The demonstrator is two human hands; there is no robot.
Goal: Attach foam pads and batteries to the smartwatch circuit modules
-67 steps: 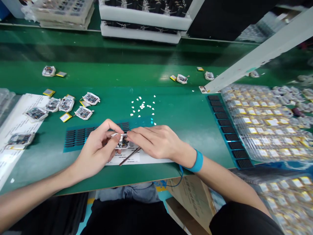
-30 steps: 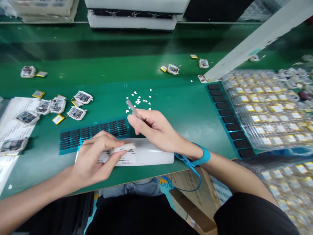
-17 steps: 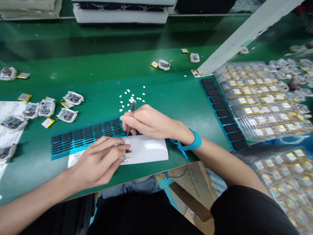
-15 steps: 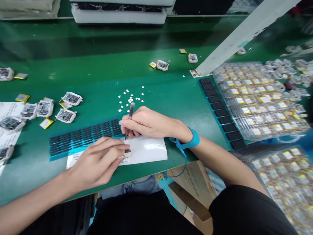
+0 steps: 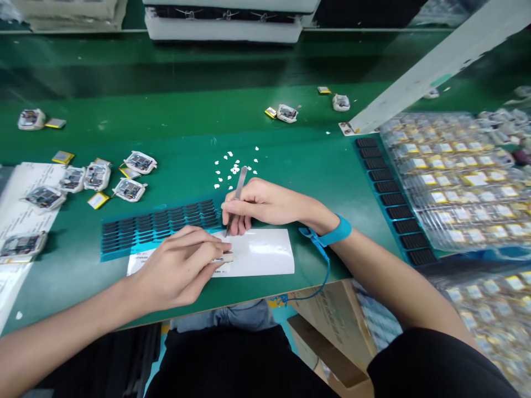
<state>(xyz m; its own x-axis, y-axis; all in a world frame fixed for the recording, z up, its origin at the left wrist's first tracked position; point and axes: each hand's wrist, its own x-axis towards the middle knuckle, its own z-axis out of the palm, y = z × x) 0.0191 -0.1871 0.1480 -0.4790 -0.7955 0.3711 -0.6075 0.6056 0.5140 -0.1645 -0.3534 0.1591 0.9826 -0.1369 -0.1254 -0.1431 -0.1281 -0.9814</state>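
My left hand (image 5: 185, 268) pinches a small pale part (image 5: 225, 258) over a glossy white sheet (image 5: 265, 252); fingers hide most of it. My right hand (image 5: 259, 207) grips metal tweezers (image 5: 240, 182), their tips pointing down just above the part. A blue wrist strap (image 5: 338, 231) circles my right wrist. Left of my right hand, a blue sheet with rows of black strips (image 5: 157, 224) lies partly beneath the left fingers. Small white stickers (image 5: 235, 168) are scattered beyond the tweezers.
Circuit modules with batteries (image 5: 129, 189) lie at left, beside a printed paper (image 5: 25, 221). More modules (image 5: 287, 113) sit farther back. A white post (image 5: 423, 66) slants up at right, near a second black-strip sheet (image 5: 394, 199) and stacked clear trays (image 5: 460, 182). A cardboard box is below.
The view has shifted, so the bench contents appear farther right. The part in my left hand is tilted differently. Both hands keep their holds, with the tweezers still over the sheet.
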